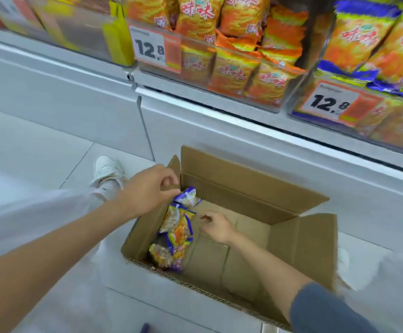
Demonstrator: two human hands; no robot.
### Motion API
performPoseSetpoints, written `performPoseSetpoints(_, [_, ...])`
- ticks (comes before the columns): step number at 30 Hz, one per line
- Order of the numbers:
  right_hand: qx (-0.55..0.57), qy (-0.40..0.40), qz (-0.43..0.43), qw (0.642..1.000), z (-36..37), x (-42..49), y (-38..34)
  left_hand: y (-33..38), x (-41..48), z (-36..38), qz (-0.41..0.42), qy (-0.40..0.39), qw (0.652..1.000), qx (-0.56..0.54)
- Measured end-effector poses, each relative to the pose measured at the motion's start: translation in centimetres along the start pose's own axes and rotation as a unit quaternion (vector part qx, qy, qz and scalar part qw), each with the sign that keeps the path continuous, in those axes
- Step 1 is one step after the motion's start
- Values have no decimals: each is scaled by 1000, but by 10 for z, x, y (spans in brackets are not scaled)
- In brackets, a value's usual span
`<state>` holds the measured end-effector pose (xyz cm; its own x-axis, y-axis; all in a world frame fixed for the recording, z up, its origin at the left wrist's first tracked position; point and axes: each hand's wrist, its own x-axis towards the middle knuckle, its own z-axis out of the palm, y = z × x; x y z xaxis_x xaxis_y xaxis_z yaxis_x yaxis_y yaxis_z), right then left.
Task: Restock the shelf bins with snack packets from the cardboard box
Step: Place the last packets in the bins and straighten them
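Left hand (152,188): pinches snack packet (187,197) corner
Right hand (216,225): relaxed, empty
Risk: corner pinch may slip; packet drops into cardboard box (243,188)

Bright, even overhead light; soft shadows inside cardboard box (243,188). Motion blur throughout, strongest on shelf packets (234,70). Wide-angle bending at edges.
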<state>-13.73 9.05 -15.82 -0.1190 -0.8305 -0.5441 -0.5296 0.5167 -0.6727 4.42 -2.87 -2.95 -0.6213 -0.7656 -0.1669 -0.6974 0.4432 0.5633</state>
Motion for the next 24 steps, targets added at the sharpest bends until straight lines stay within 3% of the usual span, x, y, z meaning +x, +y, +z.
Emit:
performPoseSetpoints(3, [83, -67, 23, 994, 40, 32, 20, -5, -1, 3, 24, -1, 999, 24])
performPoseSetpoints(7, [101, -89, 48, 990, 90, 85, 84, -4, -2, 4, 38, 7, 998, 41])
performPoseSetpoints(12, [117, 5, 8, 993, 24, 33, 15, 15, -1, 16, 43, -11, 999, 18])
performPoseSetpoints(16, [182, 31, -54, 981, -49, -14, -14, 32, 8, 44, -18, -125, 992, -20])
performPoseSetpoints(19, [249, 67, -72, 963, -86, -42, -23, 48, 22, 65, -114, -204, 960, -156])
performPoseSetpoints(22, [336, 95, -27, 937, -93, -61, -15, 58, 29, 81, -173, -238, 887, -356])
performPoseSetpoints(24, [358, 108, 5, 927, -88, -75, 1, 53, 34, 95, -181, -318, 843, -395])
